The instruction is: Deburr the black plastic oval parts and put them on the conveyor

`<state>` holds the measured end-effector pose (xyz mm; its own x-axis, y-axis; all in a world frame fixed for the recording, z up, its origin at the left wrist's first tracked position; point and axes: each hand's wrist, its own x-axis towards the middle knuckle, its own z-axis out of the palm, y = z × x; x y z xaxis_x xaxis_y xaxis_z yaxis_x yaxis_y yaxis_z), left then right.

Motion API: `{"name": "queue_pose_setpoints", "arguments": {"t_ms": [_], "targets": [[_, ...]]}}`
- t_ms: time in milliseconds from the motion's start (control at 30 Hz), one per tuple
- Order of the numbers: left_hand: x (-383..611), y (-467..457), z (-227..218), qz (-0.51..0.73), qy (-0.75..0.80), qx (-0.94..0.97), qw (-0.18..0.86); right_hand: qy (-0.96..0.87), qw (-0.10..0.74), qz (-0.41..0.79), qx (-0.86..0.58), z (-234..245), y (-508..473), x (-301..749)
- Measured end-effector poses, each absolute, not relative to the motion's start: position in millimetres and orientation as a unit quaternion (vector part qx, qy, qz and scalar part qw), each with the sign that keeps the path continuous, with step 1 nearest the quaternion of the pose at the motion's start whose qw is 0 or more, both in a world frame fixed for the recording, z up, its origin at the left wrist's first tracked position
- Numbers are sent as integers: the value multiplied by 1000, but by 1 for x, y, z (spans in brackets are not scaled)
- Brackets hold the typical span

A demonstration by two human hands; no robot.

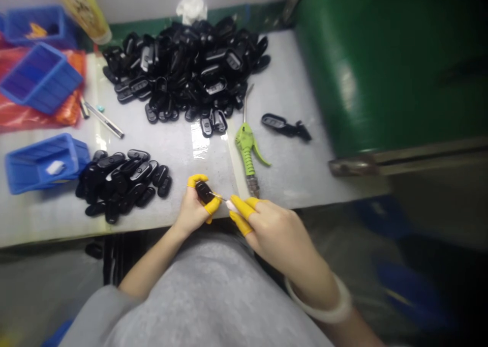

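Observation:
My left hand [193, 208], with yellow finger cots on, grips a small black oval casing [204, 191] near the front edge of the table. A thin tool with a white handle [229, 204] is pinched in my right hand [278, 230], which also wears yellow finger cots. Its slender shaft points left and its tip meets the casing's right side; the tool's exact kind is too small to make out. Just beyond my right hand lies a green air blow gun [247, 151], nozzle pointing away from me.
A large heap of black casings [183, 67] covers the back; a smaller pile [125, 179] lies left beside a blue bin [23, 171]. More blue bins [57, 90], a pen [104, 120] and a separate black part [284, 127] surround the work area. Green padding [377, 72] borders the right.

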<state>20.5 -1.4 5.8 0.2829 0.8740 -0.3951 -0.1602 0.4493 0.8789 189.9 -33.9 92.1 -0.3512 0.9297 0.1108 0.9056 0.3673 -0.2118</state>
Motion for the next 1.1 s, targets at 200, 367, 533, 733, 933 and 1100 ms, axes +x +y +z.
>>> {"name": "queue_pose_setpoints", "arguments": {"t_ms": [200,367,533,733,933,1100], "targets": [[20,-1,2,379,473,396,690,-828,84,55,-552,98,-36,189],[20,-2,3,367,478,405,688,-824,71,66,-558,97,-36,186],[21,-3,1,365,491,433,662,-821,39,104,-559,99,-33,188],[21,-3,-3,342,498,488,630,-811,-84,200,-544,105,-18,190],[20,2,-3,316,526,509,603,-788,-135,245,-548,104,-9,186],[19,5,-2,311,517,528,598,-813,-138,208,-527,101,-14,183]]}}
